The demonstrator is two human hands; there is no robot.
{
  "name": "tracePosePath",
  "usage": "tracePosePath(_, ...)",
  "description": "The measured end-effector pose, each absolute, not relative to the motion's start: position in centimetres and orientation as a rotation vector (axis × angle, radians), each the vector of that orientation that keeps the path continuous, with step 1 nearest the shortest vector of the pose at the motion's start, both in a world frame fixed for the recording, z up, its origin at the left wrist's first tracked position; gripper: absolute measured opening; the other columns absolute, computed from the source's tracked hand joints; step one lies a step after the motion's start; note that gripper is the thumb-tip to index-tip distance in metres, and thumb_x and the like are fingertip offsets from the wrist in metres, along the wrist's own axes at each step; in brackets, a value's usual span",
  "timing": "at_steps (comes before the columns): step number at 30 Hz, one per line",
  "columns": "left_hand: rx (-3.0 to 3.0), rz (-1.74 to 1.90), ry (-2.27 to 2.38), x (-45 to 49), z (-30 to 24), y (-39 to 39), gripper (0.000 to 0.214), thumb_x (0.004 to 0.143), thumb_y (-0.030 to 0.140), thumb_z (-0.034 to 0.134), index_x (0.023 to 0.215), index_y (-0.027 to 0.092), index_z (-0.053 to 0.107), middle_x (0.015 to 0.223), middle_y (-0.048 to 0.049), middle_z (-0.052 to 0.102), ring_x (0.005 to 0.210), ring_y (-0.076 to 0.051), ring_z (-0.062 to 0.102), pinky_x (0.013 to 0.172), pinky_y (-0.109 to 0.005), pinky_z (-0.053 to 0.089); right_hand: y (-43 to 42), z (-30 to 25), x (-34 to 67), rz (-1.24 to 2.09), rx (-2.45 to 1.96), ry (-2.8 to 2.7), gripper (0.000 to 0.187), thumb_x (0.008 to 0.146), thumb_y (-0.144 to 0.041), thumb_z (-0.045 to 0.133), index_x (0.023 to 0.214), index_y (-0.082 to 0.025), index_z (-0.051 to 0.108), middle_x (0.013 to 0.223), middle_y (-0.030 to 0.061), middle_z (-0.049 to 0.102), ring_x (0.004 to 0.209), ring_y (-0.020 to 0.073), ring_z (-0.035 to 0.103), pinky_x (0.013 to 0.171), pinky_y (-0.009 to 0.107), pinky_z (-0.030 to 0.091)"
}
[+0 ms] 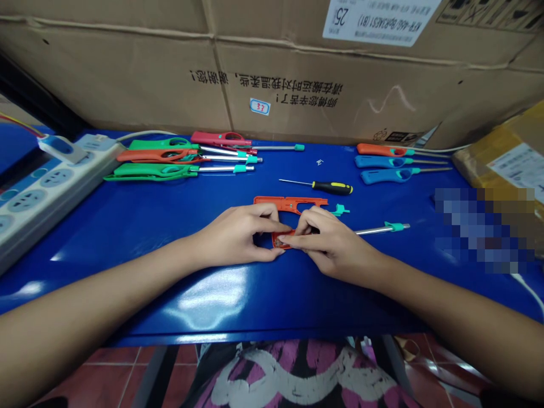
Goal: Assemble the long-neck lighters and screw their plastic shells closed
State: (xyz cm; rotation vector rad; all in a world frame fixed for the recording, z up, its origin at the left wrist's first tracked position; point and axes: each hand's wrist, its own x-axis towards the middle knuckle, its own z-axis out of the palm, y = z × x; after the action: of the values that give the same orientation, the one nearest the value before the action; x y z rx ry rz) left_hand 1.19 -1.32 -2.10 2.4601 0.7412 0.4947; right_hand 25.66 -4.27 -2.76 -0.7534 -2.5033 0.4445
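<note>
My left hand (242,232) pinches the end of an opened orange stick lighter (279,241), thumb and fingertips on either side of its shell. Over the same lighter, my right hand (329,238) is closed, its fingertips pressed into the open body; small parts inside are too hidden to make out. From beneath the right hand a metal tube (374,230) with a teal tip sticks out to the right. Just behind my hands lies a separate orange shell half (289,204), with a teal piece (340,210) at its right end.
A black-and-yellow screwdriver (334,187) lies beyond, with tiny screws (319,162) near it. Several lighters (161,154) are grouped at back left, and three more lighters (385,162) at back right. A power strip (55,181) runs along the left; a cardboard box (276,68) walls the back.
</note>
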Motion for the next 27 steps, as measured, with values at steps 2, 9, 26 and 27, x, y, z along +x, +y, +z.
tracePosePath(2, 2.457, 0.488, 0.726, 1.2, -2.0, -1.3, 0.030, 0.090, 0.031, 0.069, 0.118, 0.021, 0.074, 0.094, -0.0031, 0.065, 0.086, -0.016, 0.064, 0.082, -0.029, 0.051, -4.2, -2.7, 25.7, 0.449, -0.758, -2.504, 0.036, 0.096, -0.007, 0.049, 0.115, -0.022, 0.075, 0.089, 0.0066, 0.057, 0.084, 0.0189, 0.051, 0.073, 0.034, 0.040)
tracePosePath(9, 2.399, 0.443, 0.748, 1.2, -1.0, -1.7, 0.028, 0.092, 0.032, 0.066, 0.116, 0.021, 0.075, 0.100, -0.0043, 0.066, 0.088, -0.017, 0.065, 0.086, -0.032, 0.052, -4.2, -2.2, 25.6, 0.370, -0.836, -2.555, 0.027, 0.098, -0.017, 0.054, 0.106, -0.027, 0.078, 0.093, 0.0062, 0.064, 0.090, 0.0203, 0.052, 0.078, 0.037, 0.034)
tracePosePath(26, 2.477, 0.270, 0.646, -0.4, 0.5, -0.6, 0.031, 0.100, 0.026, 0.057, 0.125, 0.035, 0.071, 0.099, -0.0019, 0.063, 0.086, -0.013, 0.062, 0.077, -0.022, 0.049, -2.4, 0.5, 29.2, 0.460, -1.114, -2.507, 0.006, 0.089, -0.025, 0.066, 0.093, -0.021, 0.068, 0.093, 0.0035, 0.066, 0.093, 0.0202, 0.059, 0.087, 0.037, 0.041)
tracePosePath(27, 2.514, 0.249, 0.640, -0.4, 0.6, -0.6, 0.030, 0.100, 0.027, 0.056, 0.124, 0.035, 0.072, 0.100, -0.0021, 0.063, 0.087, -0.013, 0.062, 0.076, -0.022, 0.049, -2.3, 0.7, 29.4, 0.476, -1.115, -2.512, 0.006, 0.089, -0.026, 0.066, 0.090, -0.021, 0.066, 0.090, 0.0028, 0.066, 0.091, 0.0194, 0.059, 0.086, 0.036, 0.041)
